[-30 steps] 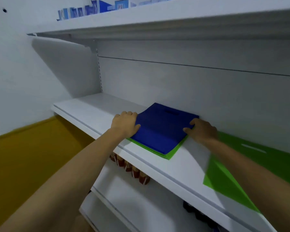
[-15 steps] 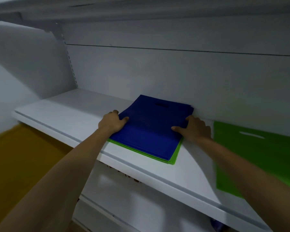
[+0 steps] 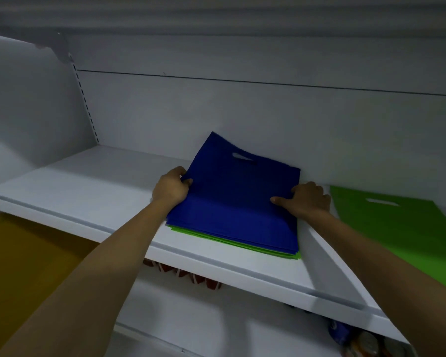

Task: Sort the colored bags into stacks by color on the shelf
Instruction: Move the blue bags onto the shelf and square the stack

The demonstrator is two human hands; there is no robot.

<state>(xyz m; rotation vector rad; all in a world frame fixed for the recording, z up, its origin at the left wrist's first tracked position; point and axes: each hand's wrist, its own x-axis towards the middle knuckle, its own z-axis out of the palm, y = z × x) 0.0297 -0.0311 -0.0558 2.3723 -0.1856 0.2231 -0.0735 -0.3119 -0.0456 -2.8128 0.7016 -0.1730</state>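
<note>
Dim, bluish light, soft overall blur, wide-angle bending at edges.

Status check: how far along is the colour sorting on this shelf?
Done: a green bag lies apart on the shelf, right of the pile. In hand: the left hand and right hand grip the blue bags by their sides, far edge tilted up. Left: green bags lie under the blue ones, so that pile is mixed and needs splitting.

1. Both bare arms reach forward (nearly straight).
2. The left hand (image 3: 171,190) pinches the left edge of the blue bag (image 3: 242,202), with the thumb on top.
3. The right hand (image 3: 307,199) grips its right edge, with the fingers curled and the thumb on top.
</note>
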